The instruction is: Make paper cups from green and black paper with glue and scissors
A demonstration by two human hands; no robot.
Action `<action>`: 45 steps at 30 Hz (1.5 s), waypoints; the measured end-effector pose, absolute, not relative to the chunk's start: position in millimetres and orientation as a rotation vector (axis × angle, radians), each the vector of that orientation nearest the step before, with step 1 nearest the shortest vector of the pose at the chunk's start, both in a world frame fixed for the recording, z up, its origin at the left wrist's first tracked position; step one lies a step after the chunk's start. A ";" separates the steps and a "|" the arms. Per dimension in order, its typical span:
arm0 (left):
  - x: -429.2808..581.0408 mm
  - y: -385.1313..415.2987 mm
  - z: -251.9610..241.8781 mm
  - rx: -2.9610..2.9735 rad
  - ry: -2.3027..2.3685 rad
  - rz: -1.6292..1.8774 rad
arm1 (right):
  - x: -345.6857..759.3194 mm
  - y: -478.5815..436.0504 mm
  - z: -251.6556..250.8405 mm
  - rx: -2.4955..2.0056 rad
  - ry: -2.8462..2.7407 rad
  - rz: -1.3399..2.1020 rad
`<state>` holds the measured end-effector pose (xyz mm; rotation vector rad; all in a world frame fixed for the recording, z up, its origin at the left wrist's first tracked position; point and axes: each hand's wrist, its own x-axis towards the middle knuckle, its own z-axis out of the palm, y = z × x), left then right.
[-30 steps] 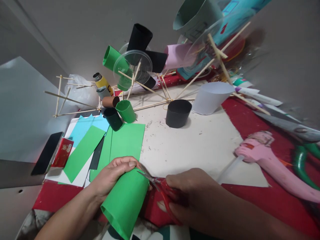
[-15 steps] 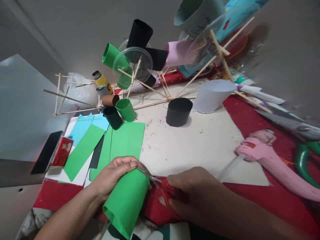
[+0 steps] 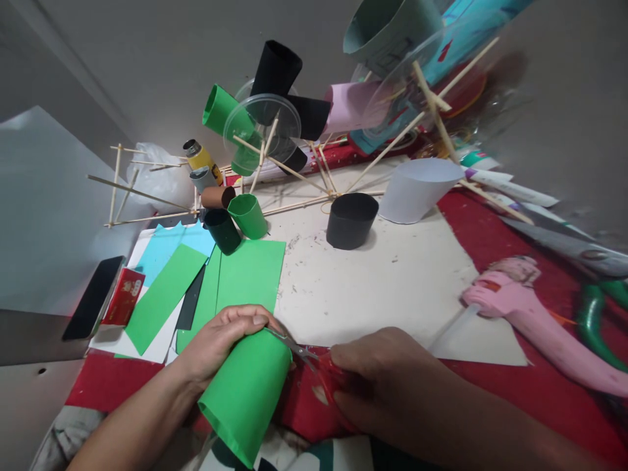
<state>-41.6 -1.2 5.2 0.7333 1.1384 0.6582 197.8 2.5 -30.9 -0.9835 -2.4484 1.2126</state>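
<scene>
A green paper tube (image 3: 248,396) tilts over my lap, its near end open toward me. My left hand (image 3: 230,337) is closed around the tube's far end, thumb on the outside and the other fingers partly hidden behind it. In my right hand (image 3: 380,376) is a pair of red-handled scissors (image 3: 299,351), gripped by the handles. Their metal blades lie along the tube's far rim, close to my left fingertips. Green paper sheets (image 3: 250,271) lie flat just beyond my left hand.
Paper cups in black (image 3: 352,220), green (image 3: 248,216) and white (image 3: 419,190) stand on the white board (image 3: 333,288). Behind them rises a stick frame with a plastic-disc wheel (image 3: 262,134). A pink glue gun (image 3: 530,301) and large scissors (image 3: 589,255) lie right; a phone (image 3: 93,297) lies left.
The tube's near end has shifted slightly left. The scissors' blades stay at its far rim, and both hands are almost where they were.
</scene>
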 end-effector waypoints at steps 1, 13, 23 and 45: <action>-41.6 -1.3 5.4 0.737 1.149 0.657 | 198.0 2.3 -30.1 -0.977 -2.437 1.213; -43.2 -6.7 2.9 0.816 1.226 0.650 | 196.5 1.4 -30.9 -0.966 -2.397 1.184; -43.7 -6.2 0.1 0.819 1.191 0.648 | 198.9 1.4 -31.3 -0.983 -2.456 1.189; -44.6 -6.5 -23.1 0.367 0.638 0.695 | 191.7 -2.6 -48.2 -0.942 -2.368 0.673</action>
